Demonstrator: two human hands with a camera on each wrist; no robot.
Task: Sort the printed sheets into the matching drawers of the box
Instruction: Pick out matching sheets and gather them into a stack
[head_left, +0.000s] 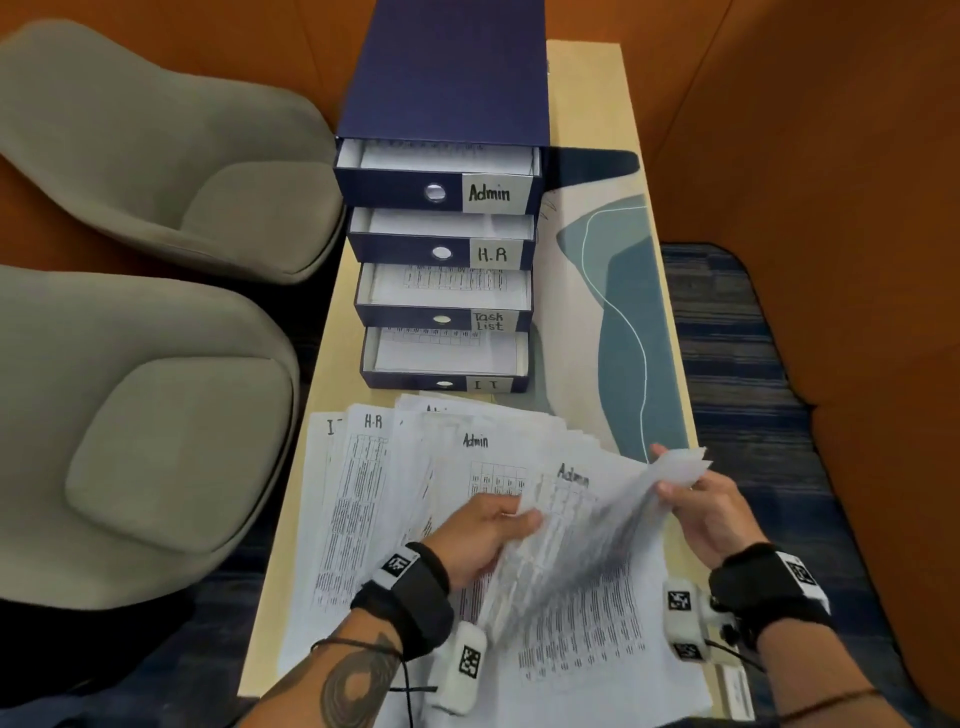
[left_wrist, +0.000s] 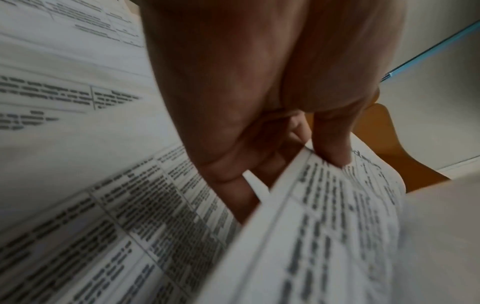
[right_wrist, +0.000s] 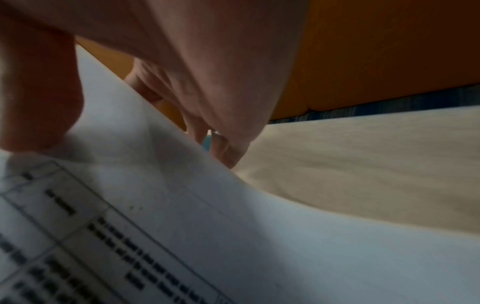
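Both hands lift one printed sheet (head_left: 582, 540) low in the frame. The left hand (head_left: 480, 535) pinches its left edge, and the right hand (head_left: 711, 512) pinches its top right corner. More sheets (head_left: 395, 499) lie spread on the tabletop (head_left: 587, 104). The blue box (head_left: 447, 88) stands above them, all four drawers open.
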